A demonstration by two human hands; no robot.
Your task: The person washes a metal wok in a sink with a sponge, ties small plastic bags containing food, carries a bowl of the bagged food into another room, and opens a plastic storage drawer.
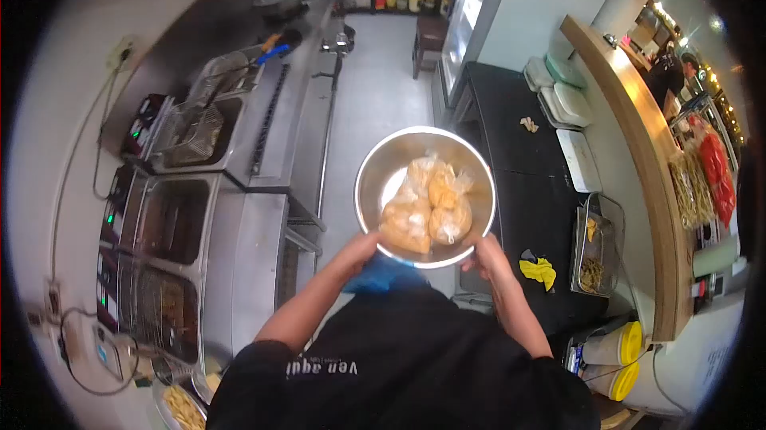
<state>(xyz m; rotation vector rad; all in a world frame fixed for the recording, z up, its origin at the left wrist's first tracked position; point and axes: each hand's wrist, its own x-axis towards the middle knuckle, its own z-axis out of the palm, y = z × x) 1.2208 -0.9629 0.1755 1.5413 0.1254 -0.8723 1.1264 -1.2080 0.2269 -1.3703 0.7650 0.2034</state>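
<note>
A large round steel bowl (472, 157) is held up in front of my body, over the aisle between the counters. Inside it lie several knotted clear plastic bags (407, 221) filled with an orange-tan food I cannot identify. My left hand (364, 250) grips the near left rim, its fingertips partly hidden by the bowl. At the near right rim, my right hand (483, 256) has its fingers curled around the edge. Something blue (383, 274) shows just below the bowl, against the black shirt.
Deep fryers with baskets (199, 131) line the left side. On the right runs a black counter (523, 207) bearing a yellow cloth (538, 270), a wire basket (594, 258) and lidded containers (565, 104). A stool (429, 39) stands ahead; another person (669, 79) is beyond the wooden ledge (638, 119).
</note>
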